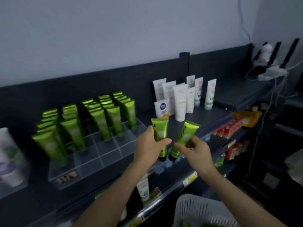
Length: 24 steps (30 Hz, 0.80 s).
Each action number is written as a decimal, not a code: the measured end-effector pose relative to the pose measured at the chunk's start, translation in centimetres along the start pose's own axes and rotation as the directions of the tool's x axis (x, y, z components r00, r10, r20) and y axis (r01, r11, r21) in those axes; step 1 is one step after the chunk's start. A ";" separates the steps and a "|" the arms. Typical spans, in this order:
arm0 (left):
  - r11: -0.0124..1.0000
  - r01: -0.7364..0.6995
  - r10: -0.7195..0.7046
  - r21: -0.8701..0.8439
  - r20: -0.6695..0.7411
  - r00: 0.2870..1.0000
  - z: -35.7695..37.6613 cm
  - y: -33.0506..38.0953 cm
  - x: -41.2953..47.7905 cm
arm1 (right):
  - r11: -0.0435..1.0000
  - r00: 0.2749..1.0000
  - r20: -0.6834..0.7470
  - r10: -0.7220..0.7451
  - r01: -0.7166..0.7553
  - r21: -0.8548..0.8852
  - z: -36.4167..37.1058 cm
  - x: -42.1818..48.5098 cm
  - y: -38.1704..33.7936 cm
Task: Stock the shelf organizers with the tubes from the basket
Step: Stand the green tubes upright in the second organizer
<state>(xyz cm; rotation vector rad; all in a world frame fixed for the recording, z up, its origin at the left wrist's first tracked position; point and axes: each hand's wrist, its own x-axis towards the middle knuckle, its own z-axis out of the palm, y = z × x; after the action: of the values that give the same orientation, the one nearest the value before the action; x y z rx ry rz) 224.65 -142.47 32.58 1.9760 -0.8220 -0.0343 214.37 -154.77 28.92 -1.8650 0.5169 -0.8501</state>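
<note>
Two bare hands hold one green tube each at the centre of the frame, above the front edge of a dark shelf (218,115). The left hand (148,148) has its grip closed round the middle of the left tube (159,131), which stands nearly upright — flat crimped end up, dark cap down. The right hand (196,150) pinches the right tube (186,135) between thumb and fingers; that tube leans, crimped end toward the upper right, cap toward the lower left, so the two caps sit just beside each other while the tops spread apart. Lettering runs along each tube's long axis, only partly readable.

At centre left a clear organizer (105,154) holds rows of stocked green tubes (101,118), all upright with caps down; its front compartments show bare. White tubes (180,102) stand behind the hands, their print too small to read. At the lower edge a white basket (196,208) is cut off by the frame, with blurred green inside. Items at far left are smeared beyond telling — the lower shelves too
</note>
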 end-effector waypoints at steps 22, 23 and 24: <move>0.933 0.219 -0.017 0.286 -0.573 0.819 -16.6 -8.2 0.3 | 0.966 0.933 0.268 -0.240 0.256 -0.029 18.4 5.3 -11.6; 0.931 0.234 -0.034 0.280 -0.571 0.820 -16.4 -8.7 0.1 | 0.967 0.931 0.284 -0.228 0.252 -0.048 19.0 5.3 -11.5; 0.929 0.246 -0.049 0.275 -0.568 0.821 -16.1 -9.2 -0.1 | 0.964 0.929 0.299 -0.219 0.253 -0.080 19.6 5.2 -11.4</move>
<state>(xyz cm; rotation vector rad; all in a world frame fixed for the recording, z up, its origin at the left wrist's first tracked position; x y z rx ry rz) 235.07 -127.17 34.02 2.1996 -0.2940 0.6053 232.29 -141.58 35.62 -2.1460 0.1636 -0.6959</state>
